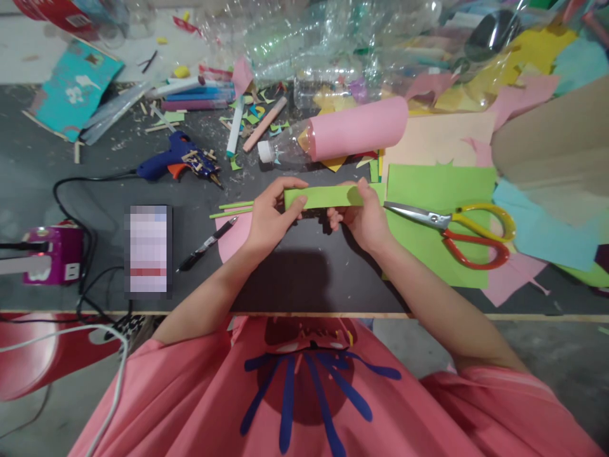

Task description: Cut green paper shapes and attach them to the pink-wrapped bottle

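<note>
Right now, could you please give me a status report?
Left hand, right hand: holding bright-green rectangular paper strip near its ends. Yellow-and-red-handled metal scissors close beside right hand.

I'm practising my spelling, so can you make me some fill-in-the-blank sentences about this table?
1. The left hand and right hand hold a ____ strip.
2. The white-capped bottle wears a ____ wrap.
3. On the big green sheet lie the ____.
4. A black ____ lies between the phone and the left hand.

Missing words: green, pink, scissors, pen.
</note>
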Demonstrator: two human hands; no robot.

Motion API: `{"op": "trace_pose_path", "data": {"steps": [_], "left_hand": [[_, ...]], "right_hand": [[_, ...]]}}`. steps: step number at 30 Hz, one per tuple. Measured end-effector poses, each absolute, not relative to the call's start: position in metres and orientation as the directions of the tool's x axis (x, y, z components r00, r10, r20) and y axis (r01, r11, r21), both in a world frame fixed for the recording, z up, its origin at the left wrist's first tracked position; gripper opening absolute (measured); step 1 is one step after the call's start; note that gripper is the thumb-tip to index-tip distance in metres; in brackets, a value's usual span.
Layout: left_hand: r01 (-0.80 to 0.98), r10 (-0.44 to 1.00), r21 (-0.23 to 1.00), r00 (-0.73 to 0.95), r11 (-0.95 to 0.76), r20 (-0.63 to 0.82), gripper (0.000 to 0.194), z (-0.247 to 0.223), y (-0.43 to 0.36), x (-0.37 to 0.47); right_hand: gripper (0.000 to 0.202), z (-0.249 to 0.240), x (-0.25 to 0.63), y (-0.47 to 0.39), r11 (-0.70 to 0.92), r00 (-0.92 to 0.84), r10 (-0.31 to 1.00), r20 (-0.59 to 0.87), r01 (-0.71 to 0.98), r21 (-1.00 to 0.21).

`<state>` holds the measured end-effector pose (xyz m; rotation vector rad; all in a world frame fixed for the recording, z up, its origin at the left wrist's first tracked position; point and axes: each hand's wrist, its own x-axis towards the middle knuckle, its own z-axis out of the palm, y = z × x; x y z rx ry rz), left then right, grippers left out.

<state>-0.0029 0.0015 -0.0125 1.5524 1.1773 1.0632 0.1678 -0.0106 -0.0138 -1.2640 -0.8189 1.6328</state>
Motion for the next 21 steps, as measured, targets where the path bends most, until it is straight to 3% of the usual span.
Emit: {"op": "trace_pose_path", "data": {"steps": [8, 21], "left_hand": [[0.219, 0.976, 0.964, 0.187, -0.149, 0.108, 0.020, -0.0114, 0.0001, -0.0016], [0.236, 0.975, 0.958, 0.187, -0.165, 0.122, 0.020, -0.0125, 0.0005, -0.0015]], "right_hand": [[0.047, -0.0169, 0.1716, -0.0186, -0.393, -0.139, 0.912, -0.386, -0.032, -0.919], [0.049, -0.0104, 0.1709, -0.0183, -0.430, -0.113, 0.896, -0.430, 0.029, -0.902]]}}
